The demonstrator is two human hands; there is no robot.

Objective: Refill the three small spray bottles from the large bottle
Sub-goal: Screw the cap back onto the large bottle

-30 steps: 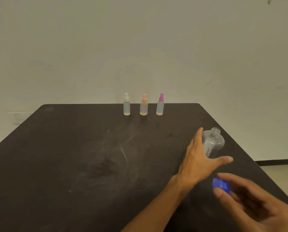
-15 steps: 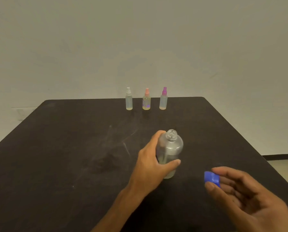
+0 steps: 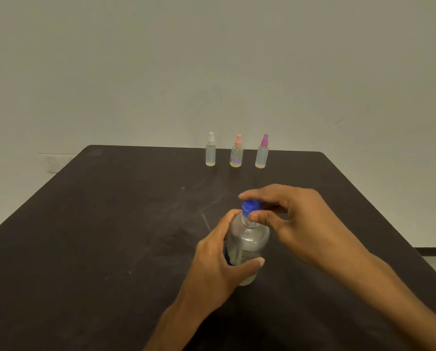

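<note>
The large bottle [image 3: 247, 247] now stands in the lower middle of the frame; a second ago it was further right, near the table edge, with its neck bare. The left hand [image 3: 219, 264] has brought it there and grips its body, with the thumb across the front. The right hand [image 3: 295, 224], which held the blue cap [image 3: 250, 208] apart from the bottle a moment ago, now pinches it right on the neck. I judge that the cap is being put on, so the pouring looks finished. The large bottle is clear and upright. The three small spray bottles [image 3: 236, 154] stand in a row at the upper middle, at the far edge of the dark table [image 3: 110, 236], with white, pink and purple tops on.
</note>
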